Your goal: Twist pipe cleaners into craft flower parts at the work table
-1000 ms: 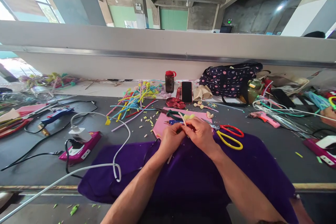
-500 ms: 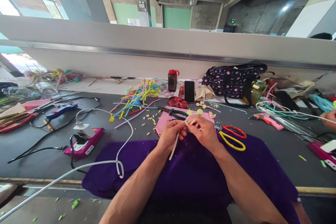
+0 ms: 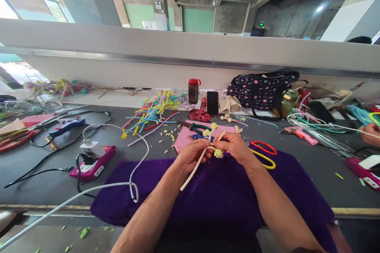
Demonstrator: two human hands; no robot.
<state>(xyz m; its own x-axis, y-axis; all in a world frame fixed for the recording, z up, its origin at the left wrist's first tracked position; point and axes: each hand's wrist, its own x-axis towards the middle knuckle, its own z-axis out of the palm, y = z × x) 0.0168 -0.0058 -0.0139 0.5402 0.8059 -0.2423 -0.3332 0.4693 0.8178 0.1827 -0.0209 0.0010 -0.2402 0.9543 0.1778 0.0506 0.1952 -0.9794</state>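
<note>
My left hand and my right hand meet over a purple cloth at the table's near edge. Both pinch a cream pipe cleaner that carries small yellow-green pompoms. Its long free end slants down and left below my left hand, and a short end sticks up between the hands. Just behind the hands lies a pink sheet with green-handled pliers on it. Scissors with red and yellow handles lie to the right of my right hand.
A heap of coloured pipe cleaners, a dark bottle, a phone and a dotted bag stand behind. A white cable runs from a pink power strip at left. Another person's hand works at far right.
The pipe cleaner's long end has swung out down-left below my left hand. A pompom now shows between the hands, which have dropped slightly.
</note>
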